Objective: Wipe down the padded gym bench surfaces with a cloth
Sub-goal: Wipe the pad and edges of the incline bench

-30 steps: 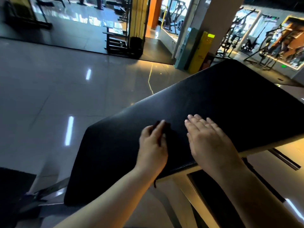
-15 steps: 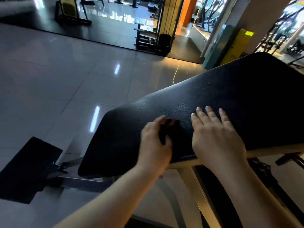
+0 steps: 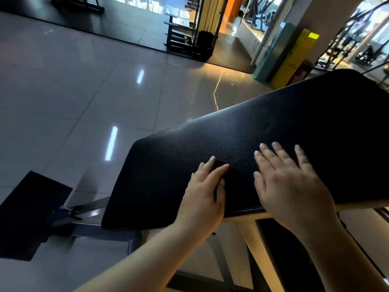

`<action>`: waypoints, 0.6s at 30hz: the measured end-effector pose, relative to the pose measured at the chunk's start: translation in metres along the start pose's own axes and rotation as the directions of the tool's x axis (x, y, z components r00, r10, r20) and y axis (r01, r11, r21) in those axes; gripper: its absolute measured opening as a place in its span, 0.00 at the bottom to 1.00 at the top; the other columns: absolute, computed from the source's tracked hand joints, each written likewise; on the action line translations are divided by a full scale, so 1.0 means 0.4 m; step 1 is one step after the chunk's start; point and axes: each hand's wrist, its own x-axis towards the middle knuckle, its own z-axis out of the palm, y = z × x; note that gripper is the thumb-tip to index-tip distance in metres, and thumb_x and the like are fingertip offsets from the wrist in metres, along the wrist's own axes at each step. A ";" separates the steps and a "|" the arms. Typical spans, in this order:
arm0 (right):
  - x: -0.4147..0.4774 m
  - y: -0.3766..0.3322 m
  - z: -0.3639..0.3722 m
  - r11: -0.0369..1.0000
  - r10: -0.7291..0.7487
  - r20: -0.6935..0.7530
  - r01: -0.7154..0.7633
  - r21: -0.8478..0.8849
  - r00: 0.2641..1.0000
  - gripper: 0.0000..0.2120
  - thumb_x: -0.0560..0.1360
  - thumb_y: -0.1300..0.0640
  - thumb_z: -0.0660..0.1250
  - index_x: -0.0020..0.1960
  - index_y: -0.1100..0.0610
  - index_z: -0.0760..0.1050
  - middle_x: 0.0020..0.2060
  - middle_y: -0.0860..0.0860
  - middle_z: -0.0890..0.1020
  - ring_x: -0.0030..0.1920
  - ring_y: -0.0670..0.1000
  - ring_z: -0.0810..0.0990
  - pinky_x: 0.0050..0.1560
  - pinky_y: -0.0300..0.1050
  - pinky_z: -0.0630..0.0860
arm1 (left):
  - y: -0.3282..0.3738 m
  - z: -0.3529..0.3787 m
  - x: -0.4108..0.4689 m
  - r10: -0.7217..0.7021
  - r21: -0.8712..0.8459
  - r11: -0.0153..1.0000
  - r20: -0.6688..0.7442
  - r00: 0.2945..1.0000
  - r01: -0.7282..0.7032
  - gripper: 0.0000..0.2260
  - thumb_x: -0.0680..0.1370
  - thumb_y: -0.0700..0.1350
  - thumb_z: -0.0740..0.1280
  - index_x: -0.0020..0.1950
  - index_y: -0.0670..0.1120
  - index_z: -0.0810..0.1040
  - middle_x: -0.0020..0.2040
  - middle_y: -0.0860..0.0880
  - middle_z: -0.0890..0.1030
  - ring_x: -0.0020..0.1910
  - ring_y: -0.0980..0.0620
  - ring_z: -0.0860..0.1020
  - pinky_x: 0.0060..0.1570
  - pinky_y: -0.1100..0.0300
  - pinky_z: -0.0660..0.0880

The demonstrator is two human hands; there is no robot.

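Both bare forearms reach forward from below, the left slanting in from the lower left; the left hand (image 3: pixel 202 192) lies palm down, fingers nearly straight and close together, thumb drawn in against the forefinger, nipping a dark cloth (image 3: pixel 219 163) beneath them; just to its right, not touching it, the right hand (image 3: pixel 288 186) is spread flat, palm down, fingers splayed and pointing ahead, holding nothing.
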 end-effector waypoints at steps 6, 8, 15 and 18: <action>0.003 -0.006 0.002 1.000 0.000 0.038 0.000 -0.015 0.999 0.30 0.79 0.45 0.48 0.75 0.57 0.68 0.75 0.55 0.69 0.77 0.56 0.64 0.75 0.65 0.58 | -0.103 -0.045 0.055 -0.169 0.006 0.986 -0.035 0.985 0.170 0.21 0.84 0.48 0.57 0.78 0.56 0.62 0.80 0.59 0.54 0.80 0.56 0.49 0.79 0.53 0.50; 0.005 -0.010 0.000 1.000 0.006 0.035 -0.005 -0.006 0.999 0.29 0.79 0.45 0.49 0.75 0.56 0.69 0.75 0.55 0.69 0.77 0.57 0.64 0.75 0.65 0.59 | -0.062 -0.030 0.046 -0.118 0.016 0.993 -0.042 0.992 0.119 0.21 0.84 0.53 0.58 0.77 0.61 0.63 0.78 0.59 0.61 0.79 0.56 0.56 0.75 0.55 0.60; 0.000 -0.013 0.006 1.000 0.005 0.033 -0.004 -0.030 0.999 0.29 0.79 0.45 0.47 0.75 0.56 0.68 0.75 0.56 0.69 0.77 0.57 0.64 0.75 0.65 0.60 | -0.084 -0.040 0.004 0.082 0.132 0.987 0.065 0.995 -0.090 0.23 0.81 0.42 0.61 0.75 0.57 0.69 0.76 0.57 0.66 0.79 0.54 0.57 0.77 0.51 0.57; 0.000 -0.013 0.009 1.000 -0.014 0.014 0.014 -0.026 1.000 0.29 0.80 0.46 0.48 0.75 0.58 0.69 0.74 0.56 0.70 0.76 0.58 0.65 0.74 0.65 0.61 | -0.136 -0.068 0.034 -0.245 0.019 0.969 -0.090 0.965 0.248 0.25 0.79 0.36 0.62 0.73 0.56 0.71 0.76 0.57 0.67 0.77 0.54 0.60 0.77 0.55 0.57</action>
